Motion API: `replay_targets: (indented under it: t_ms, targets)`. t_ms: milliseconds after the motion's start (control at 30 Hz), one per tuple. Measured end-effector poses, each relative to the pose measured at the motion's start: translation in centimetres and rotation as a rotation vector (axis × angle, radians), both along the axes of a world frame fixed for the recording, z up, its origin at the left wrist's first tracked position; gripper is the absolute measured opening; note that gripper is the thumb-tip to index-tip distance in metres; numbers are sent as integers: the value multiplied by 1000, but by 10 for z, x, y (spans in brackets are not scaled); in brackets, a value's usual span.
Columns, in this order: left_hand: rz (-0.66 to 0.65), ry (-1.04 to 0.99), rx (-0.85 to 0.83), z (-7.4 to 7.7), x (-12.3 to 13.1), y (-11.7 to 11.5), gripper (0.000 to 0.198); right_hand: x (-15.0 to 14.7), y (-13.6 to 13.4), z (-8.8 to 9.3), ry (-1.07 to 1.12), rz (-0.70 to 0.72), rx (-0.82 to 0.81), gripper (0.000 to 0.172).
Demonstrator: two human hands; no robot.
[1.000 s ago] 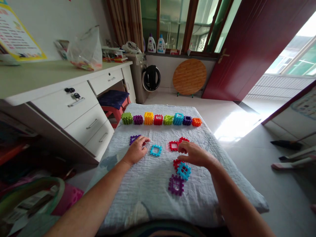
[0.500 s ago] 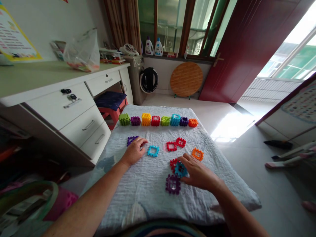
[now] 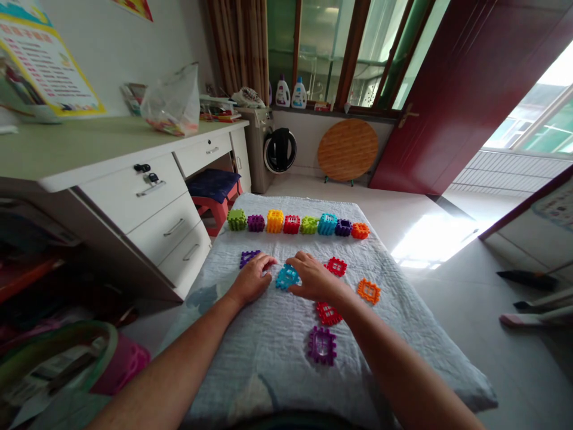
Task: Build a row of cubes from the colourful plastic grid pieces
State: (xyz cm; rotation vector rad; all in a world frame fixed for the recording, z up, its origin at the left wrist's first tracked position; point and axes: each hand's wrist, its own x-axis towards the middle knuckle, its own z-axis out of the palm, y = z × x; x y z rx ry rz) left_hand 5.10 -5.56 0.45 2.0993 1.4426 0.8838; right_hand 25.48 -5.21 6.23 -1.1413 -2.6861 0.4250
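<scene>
My right hand (image 3: 311, 276) is closed on a blue panel (image 3: 287, 276), over the spot where another blue panel lay. My left hand (image 3: 255, 278) rests on the cloth with fingers apart, holding nothing, beside a dark purple panel (image 3: 249, 258). A red panel (image 3: 336, 266) shows just beyond my right hand. Another red panel (image 3: 329, 313) lies partly under my right forearm. Nearer to me is a purple panel (image 3: 322, 346), and an orange panel (image 3: 369, 291) lies at the right.
A row of coloured block cubes (image 3: 292, 224) crosses the far part of the cloth-covered table (image 3: 277, 382). On the left stands a white desk (image 3: 129, 209) with a plastic bag (image 3: 172, 101). A stool (image 3: 215, 185) is tucked beneath it.
My right hand has moved left with the blue panel, from the near red panel to the other blue one. That red panel is now more exposed. The view has shifted slightly.
</scene>
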Motion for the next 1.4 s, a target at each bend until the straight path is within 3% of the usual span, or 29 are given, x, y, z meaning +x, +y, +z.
replay_targets:
  t_ms: [133,300,500,633,767,867,967,1133,1400]
  targets:
    - [-1,-6,-2,2,0,-1,30,-11,2,-15,-80,-33,-4,47]
    - [7,-2,14,1,0,-1,29,-15,-2,-18,-111,-100,10,59]
    - [0,-20,5,2,-1,-1,30,-23,-3,-27,-122,-137,34,41]
    - [-3,-18,-22,6,-1,-1,29,-18,3,-25,-93,-92,37,45]
    - [-20,-32,-38,2,-3,0,31,11,35,0,-29,-144,113,50]
    - [-16,-43,-33,-3,-5,2,32,45,75,25,9,-274,178,55]
    - [-21,-62,-26,-5,-5,2,32,75,117,39,5,-400,228,54]
    - [-20,-80,-46,-2,-5,1,31,97,166,30,-136,-467,207,52]
    - [-16,-64,-34,-4,-6,2,32,92,185,24,-213,-426,163,52]
